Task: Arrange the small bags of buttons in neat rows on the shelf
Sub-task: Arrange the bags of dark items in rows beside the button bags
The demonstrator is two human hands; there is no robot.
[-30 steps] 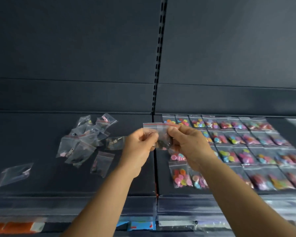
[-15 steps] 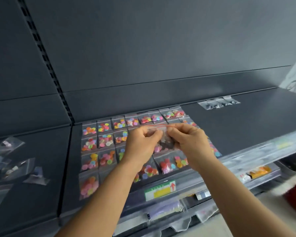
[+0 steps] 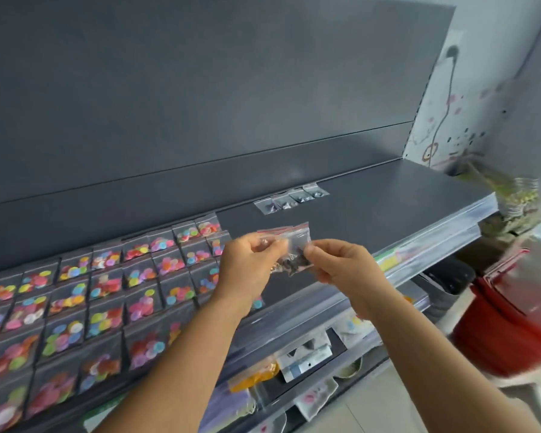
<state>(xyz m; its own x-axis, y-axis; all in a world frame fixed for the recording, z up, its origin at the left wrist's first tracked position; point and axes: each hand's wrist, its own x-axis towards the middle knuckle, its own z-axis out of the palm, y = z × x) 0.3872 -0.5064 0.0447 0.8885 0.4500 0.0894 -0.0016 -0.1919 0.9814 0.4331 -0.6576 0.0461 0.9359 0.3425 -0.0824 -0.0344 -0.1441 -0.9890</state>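
now many bags (image 3: 106,295) lie in rows on the shelf (image 3: 388,198); left hand (image 3: 247,270) and right hand (image 3: 341,267) pinch a few more (image 3: 289,245).

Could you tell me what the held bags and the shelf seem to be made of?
Held bags: thin clear plastic film, glossy and creased, with red zip strips; dark pieces show through. Both the left hand and the right hand pinch them. Shelf: probably painted metal, matte dark grey, smooth and flat, with a clear plastic front strip.
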